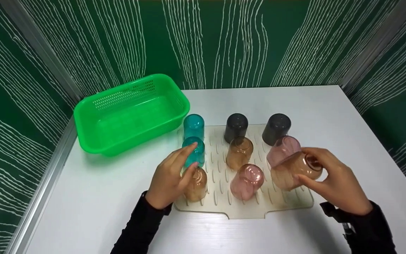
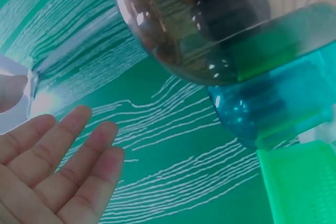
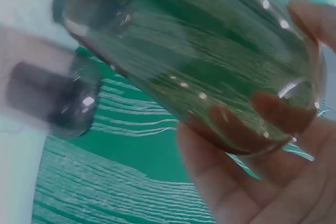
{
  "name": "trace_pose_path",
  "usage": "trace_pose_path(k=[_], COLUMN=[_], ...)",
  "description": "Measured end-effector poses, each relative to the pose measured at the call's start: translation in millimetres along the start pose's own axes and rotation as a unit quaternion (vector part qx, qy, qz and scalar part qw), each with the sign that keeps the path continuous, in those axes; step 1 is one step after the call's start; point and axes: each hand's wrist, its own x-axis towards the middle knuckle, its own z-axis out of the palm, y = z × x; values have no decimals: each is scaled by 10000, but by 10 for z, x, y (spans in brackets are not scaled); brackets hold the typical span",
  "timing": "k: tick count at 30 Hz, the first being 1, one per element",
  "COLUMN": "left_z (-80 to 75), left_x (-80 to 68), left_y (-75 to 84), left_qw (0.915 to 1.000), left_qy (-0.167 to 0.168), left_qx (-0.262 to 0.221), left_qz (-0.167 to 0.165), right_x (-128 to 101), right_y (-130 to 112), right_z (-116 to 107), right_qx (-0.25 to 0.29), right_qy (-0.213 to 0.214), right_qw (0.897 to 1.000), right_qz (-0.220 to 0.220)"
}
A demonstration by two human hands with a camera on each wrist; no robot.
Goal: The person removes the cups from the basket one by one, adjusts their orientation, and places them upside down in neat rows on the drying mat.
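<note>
— While the right hand [image 1: 337, 183] curls its fingers and thumb around an amber cup [image 1: 293, 171], where is that cup?

— It is tilted over the right edge of the drying mat [image 1: 287, 206], and it leans on a pink cup [image 1: 282, 150] just behind it; in the right wrist view the fingers [image 3: 231, 182] show through the glassy wall.

— And the left hand [image 1: 173, 176]?

— Its fingers are straight and grip nothing; they rest against a teal cup [image 1: 194, 151] and a second amber cup [image 1: 196, 183] at the left side of the mat; whether they press, I cannot tell.

— What else stands on the mat?

— Another teal cup [image 1: 193, 125] at the back left, two dark cups [image 1: 235, 127] at the back, one amber [image 1: 240, 151] and one pink cup [image 1: 247, 180] in the middle; a green basket [image 1: 93, 116] is left of the mat.
</note>
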Motion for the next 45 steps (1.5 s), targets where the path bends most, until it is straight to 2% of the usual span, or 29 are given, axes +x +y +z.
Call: trace_pose_path(k=[3, 8, 16, 27, 34, 41, 45], left_z=[-14, -16, -25, -28, -50, -66, -79], left_x=[-1, -3, -13, -20, -24, -48, -56], left_y=[-7, -13, 15, 13, -1, -20, -30], left_qw=[10000, 9999, 9999, 9999, 9998, 9995, 9992], left_qy=[15, 71, 16, -38, 6, 43, 40], left_qx=[8, 74, 126, 151, 191, 281, 348], left_qz=[-16, 39, -43, -70, -98, -156, -189], right_x=[-56, -100, -103, -111, -122, -110, -93], right_y=[65, 208, 339, 361, 371, 355, 357], right_z=[31, 123, 280, 384, 433, 453, 449], right_qx=[-253, -639, -505, -574, -517, -577, -563], right_qy=[-362, -633, -1129, -961, -1185, -1123, -1228], right_qw=[9989, 9956, 9898, 9925, 9894, 9910, 9900], right_qz=[181, 263, 706, 499, 656, 437, 413])
